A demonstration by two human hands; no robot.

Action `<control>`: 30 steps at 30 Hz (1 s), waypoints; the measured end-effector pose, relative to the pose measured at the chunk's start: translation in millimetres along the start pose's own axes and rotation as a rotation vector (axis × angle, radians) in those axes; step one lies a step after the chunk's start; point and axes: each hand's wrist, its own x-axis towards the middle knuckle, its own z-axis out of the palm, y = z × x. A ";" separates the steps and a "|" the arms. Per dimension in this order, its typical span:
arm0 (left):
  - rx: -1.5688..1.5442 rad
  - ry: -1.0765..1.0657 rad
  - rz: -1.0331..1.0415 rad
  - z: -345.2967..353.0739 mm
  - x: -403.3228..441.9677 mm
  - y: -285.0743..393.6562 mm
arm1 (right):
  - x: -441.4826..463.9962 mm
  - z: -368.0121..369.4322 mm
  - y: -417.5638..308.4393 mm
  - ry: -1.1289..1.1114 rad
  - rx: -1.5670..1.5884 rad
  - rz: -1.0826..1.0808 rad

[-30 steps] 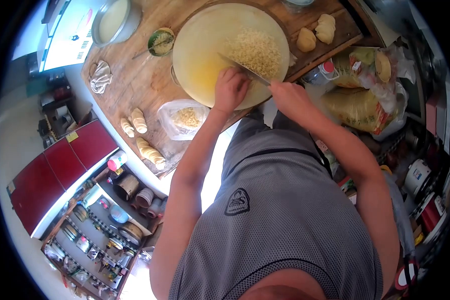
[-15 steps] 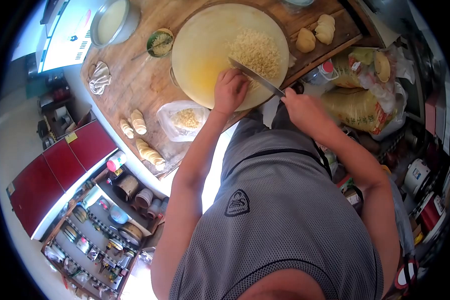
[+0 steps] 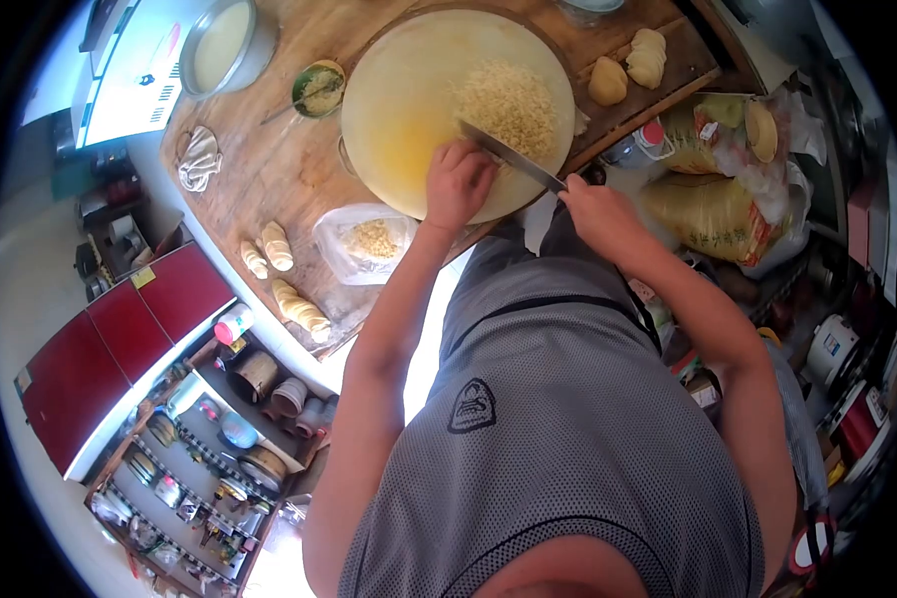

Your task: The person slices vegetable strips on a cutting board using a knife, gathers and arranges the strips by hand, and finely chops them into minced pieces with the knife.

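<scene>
My right hand (image 3: 596, 206) is closed around the handle of a kitchen knife (image 3: 513, 157), its blade angled up and left over a round chopping board (image 3: 389, 80). My left hand (image 3: 458, 181) rests on the near part of the board, fingers curled in close to the blade; whatever is under them is hidden. A pile of pale, finely chopped food (image 3: 508, 105) is spread on the board beyond the knife. Left of my left forearm, a clear plastic bag (image 3: 331, 237) holds more chopped bits (image 3: 373, 238).
Twisted dough pieces (image 3: 299, 309) lie at the wooden table's (image 3: 239, 179) left corner, near a crumpled cloth (image 3: 199, 159). A small green bowl (image 3: 319, 90) and a metal pot (image 3: 259, 50) stand behind. Dough lumps (image 3: 608, 82) sit right. Filled sacks (image 3: 703, 209) stand below the right edge.
Both hands and the knife stay in almost the same place, with only a very slight shift of the blade. Nothing else has visibly moved.
</scene>
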 end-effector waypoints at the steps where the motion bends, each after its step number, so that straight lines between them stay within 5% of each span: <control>1: 0.001 0.000 -0.001 -0.4 0.3 0.4 | -2.2 -5.1 -1.1 0.001 -0.005 -0.006; 30: 0.239 -0.028 -0.004 13.8 -8.2 19.4 | 15.3 5.8 -20.2 0.025 0.052 0.011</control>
